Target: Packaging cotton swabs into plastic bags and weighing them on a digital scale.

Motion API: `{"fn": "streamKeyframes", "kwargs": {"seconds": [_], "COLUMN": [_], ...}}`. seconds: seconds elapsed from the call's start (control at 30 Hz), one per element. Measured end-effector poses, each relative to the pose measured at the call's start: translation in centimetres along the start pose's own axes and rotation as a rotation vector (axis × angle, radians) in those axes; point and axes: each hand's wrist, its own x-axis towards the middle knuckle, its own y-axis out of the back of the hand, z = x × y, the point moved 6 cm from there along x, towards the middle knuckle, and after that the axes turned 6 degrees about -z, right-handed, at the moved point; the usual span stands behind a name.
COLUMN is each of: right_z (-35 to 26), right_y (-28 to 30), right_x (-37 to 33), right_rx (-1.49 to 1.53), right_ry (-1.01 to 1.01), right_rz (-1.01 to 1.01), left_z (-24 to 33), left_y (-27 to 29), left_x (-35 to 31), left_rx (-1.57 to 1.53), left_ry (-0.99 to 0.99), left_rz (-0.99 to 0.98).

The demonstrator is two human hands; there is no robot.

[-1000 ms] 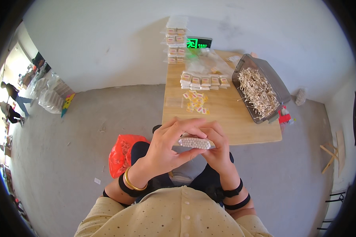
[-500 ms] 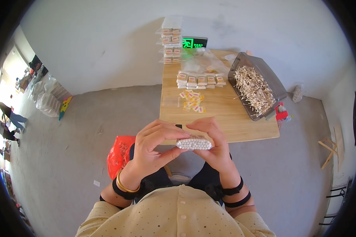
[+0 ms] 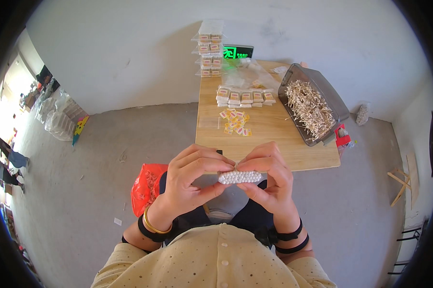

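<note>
Swab pack (image 3: 239,178) gripped at both sides by left hand (image 3: 190,178) and right hand (image 3: 272,180); held above lap (image 3: 250,210), near table (image 3: 307,156) edge. Labels (image 3: 234,122) scattered on table; loose swabs (image 3: 310,111) heaped in bin (image 3: 332,93).

Left hand (image 3: 190,175) and right hand (image 3: 270,176) pinch one swab pack (image 3: 239,177), white tips facing camera, by table (image 3: 279,152) near edge. Grey bin (image 3: 335,98) of loose swabs at right edge; bagged stack (image 3: 210,53) at far-left corner.

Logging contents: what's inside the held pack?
White swab tips, tightly bunched, show at the near end of the pack. Anything deeper is covered by tips, left hand and right hand.
</note>
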Motion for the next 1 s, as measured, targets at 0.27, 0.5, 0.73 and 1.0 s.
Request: {"fn": "streamKeyframes", "kwargs": {"seconds": [0.27, 0.5, 0.73, 1.0], "right_z": [-0.4, 0.1, 0.2, 0.6], "right_y": [-0.1, -0.2, -0.5, -0.5], "right_x": [0.1, -0.1, -0.2, -0.4], "right_rx": [0.013, 0.024, 0.05, 0.041], "right_ry": [0.006, -0.003, -0.077, -0.058], "right_rz": [0.002, -0.01, 0.013, -0.013], "left_z": [0.1, -0.1, -0.4, -0.5], "left_y": [-0.1, -0.4, -0.2, -0.3], "left_x": [-0.3, -0.2, -0.3, -0.5], "left_rx": [-0.047, -0.051, -0.052, -0.074], "left_ry": [0.036, 0.083, 0.056, 0.059], "left_rz": [0.008, -0.017, -0.005, -0.003]}}
